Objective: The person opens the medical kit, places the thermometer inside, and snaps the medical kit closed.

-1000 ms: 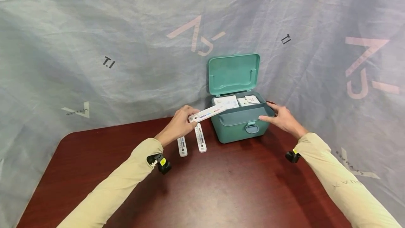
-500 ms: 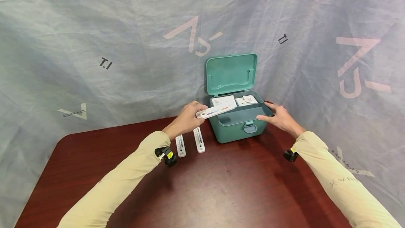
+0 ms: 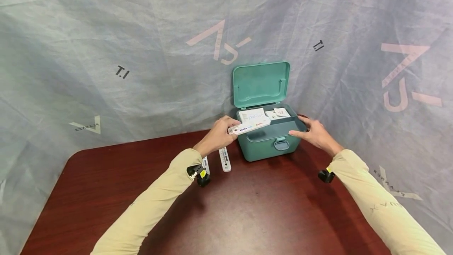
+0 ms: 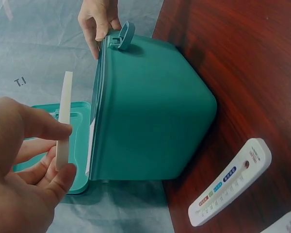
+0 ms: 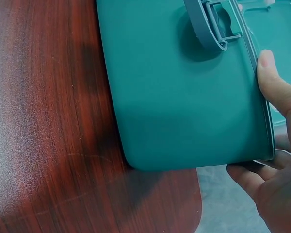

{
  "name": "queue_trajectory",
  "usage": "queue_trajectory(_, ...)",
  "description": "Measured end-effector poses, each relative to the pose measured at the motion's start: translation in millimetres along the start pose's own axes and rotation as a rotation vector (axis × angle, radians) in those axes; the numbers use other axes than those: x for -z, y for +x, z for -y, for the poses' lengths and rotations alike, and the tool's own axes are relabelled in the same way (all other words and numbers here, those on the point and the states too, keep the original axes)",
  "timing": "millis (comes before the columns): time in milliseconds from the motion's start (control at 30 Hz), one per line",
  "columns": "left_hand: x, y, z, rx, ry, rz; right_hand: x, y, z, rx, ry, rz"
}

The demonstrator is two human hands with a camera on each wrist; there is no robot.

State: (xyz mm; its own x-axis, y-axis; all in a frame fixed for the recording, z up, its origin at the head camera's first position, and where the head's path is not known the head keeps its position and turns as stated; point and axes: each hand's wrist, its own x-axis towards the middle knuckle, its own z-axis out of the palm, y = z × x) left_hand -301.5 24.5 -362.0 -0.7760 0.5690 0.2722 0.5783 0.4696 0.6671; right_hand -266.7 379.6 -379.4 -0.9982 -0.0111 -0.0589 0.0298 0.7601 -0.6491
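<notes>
Between thumb and fingers, my left hand (image 3: 218, 135) pinches a white thermometer (image 3: 249, 126) with coloured marks, over the left front rim of a green storage box (image 3: 269, 152). The left wrist view shows this thermometer edge-on. My right hand (image 3: 318, 136) grips the box's right wall, its thumb (image 5: 270, 73) at the front rim and its fingers (image 5: 250, 179) round the outer side. The box's lid (image 3: 261, 84) stands raised at the back. Inside lie a white carton (image 3: 252, 114) marked "Surgical" and small white packets (image 3: 282, 112); the front tray section is partly visible.
Left of the box, a second thermometer (image 3: 225, 163) lies on the dark red table (image 3: 247, 211). Another thermometer (image 3: 206, 166) beside it is partly hidden by the left wrist. A grey cloth (image 3: 159, 70) hangs behind and around the table.
My left hand has moved right with the thermometer, from left of the box to over its front rim. My right hand keeps its grip on the box.
</notes>
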Motion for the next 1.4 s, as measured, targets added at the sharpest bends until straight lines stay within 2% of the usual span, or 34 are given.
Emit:
queue_trajectory(267, -11.4, 6.3, -2.4, 0.008, 0.025, 0.022, -0.2, -1.7, 2.4, -0.003, 0.001, -0.012)
queue_trajectory(700, -21.9, 19.5, -10.6, 0.006, 0.086, 0.059, -0.6, -2.5, 2.6, -0.004, 0.012, -0.015)
queue_trajectory(867, -24.4, 22.7, -11.3, 0.026, 0.079, 0.056, -2.4, -2.1, 2.1, 0.004, 0.025, -0.011)
queue_trajectory(1000, -26.0, 25.6, -11.1, 0.019, 0.069, 0.047, -2.3, -3.0, 2.0, 0.003, 0.026, -0.012)
queue_trajectory(1400, -34.8, 33.6, -14.1, 0.016, 0.110, 0.061, -2.0, -4.7, 2.8, -0.008, 0.038, -0.010)
